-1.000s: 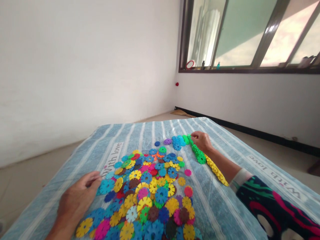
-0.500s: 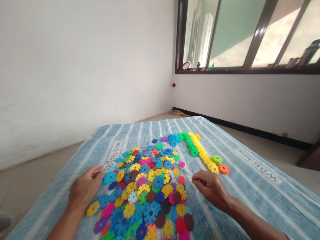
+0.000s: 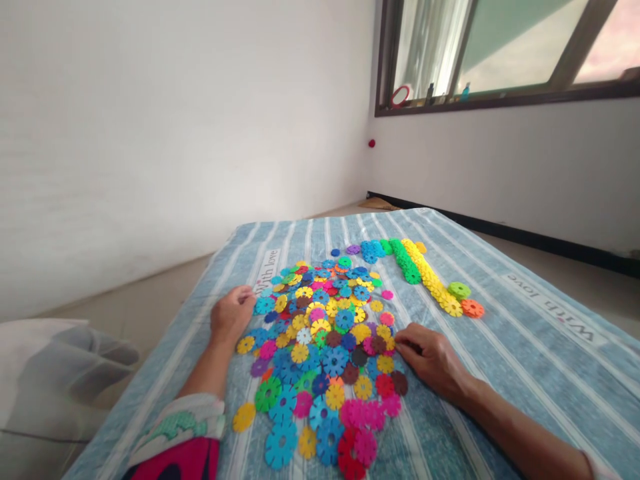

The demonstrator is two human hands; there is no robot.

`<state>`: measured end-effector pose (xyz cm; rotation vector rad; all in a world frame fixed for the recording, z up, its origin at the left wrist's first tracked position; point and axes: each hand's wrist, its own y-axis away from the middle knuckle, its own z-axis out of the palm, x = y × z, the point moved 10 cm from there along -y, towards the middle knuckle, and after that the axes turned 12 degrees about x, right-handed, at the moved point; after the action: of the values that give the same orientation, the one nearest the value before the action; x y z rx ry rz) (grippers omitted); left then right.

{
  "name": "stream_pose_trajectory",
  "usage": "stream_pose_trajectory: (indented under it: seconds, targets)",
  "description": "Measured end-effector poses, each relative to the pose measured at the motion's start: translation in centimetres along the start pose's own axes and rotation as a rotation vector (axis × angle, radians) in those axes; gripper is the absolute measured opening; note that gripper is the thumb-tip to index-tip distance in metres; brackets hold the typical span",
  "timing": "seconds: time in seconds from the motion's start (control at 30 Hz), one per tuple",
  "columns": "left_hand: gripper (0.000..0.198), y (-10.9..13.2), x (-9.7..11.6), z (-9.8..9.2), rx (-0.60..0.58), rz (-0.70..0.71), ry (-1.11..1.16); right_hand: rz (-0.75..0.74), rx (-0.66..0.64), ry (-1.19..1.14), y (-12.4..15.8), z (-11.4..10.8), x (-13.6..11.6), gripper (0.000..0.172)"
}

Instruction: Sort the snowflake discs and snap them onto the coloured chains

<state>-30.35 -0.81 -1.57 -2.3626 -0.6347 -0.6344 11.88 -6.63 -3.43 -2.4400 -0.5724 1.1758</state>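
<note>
A big heap of flat, notched plastic discs (image 3: 334, 361) in many colours spreads over the striped cloth before me. On its left edge, beside some light-blue discs (image 3: 265, 306), rests my left hand (image 3: 232, 313), fingers curled in and no disc showing in them. My right hand (image 3: 430, 353) lies on the cloth at the heap's right side, its fingertips close to a brown disc (image 3: 379, 344). Its fingers are curled too, with nothing visible between them. Beyond the heap, discs of one colour lie in overlapping rows: a green row (image 3: 404, 262) and a longer yellow row (image 3: 431, 276).
A blue-and-white striped cloth (image 3: 505, 360) covers the surface. Past the rows lie blue discs (image 3: 371, 251), a purple disc (image 3: 353, 249), a lime disc (image 3: 459, 290) and an orange disc (image 3: 473, 308). A white wall (image 3: 190, 120) and a window stand behind.
The view has turned left and tilted down, so everything sits higher and more of the heap's near end shows. My right hand is closer to the heap; both hands stay curled.
</note>
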Motion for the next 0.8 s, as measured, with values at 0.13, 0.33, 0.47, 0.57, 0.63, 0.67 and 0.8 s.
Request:
stream_pose_trajectory:
  seconds: [0.13,0.33,0.47,0.57,0.63,0.67,0.8]
  targets:
    - [0.042,0.2,0.5,-0.1,0.001,0.009,0.005,-0.027,0.012,0.038,0.1,0.0,-0.1,0.019]
    - [0.038,0.2,0.5,0.4,0.001,0.02,0.029,-0.04,0.007,0.078,0.3,0.1,0.2,0.02]
    - [0.039,0.2,0.6,0.6,0.003,0.026,0.046,-0.146,0.05,0.144,-0.2,-0.1,-2.9,0.026]
    - [0.039,0.2,0.7,0.6,0.004,0.032,0.053,-0.333,0.012,0.166,-0.8,1.4,-7.5,0.026]
    - [0.039,0.2,0.7,0.5,0.005,0.035,0.055,-0.454,-0.053,0.176,-0.8,3.0,-10.1,0.019]
    - [0.04,0.2,0.7,0.5,0.005,0.036,0.056,-0.493,-0.08,0.184,-0.7,3.8,-10.9,0.018]
    - [0.041,0.3,0.8,0.5,0.002,0.033,0.061,-0.501,-0.133,0.207,-0.4,5.2,-10.5,0.023]
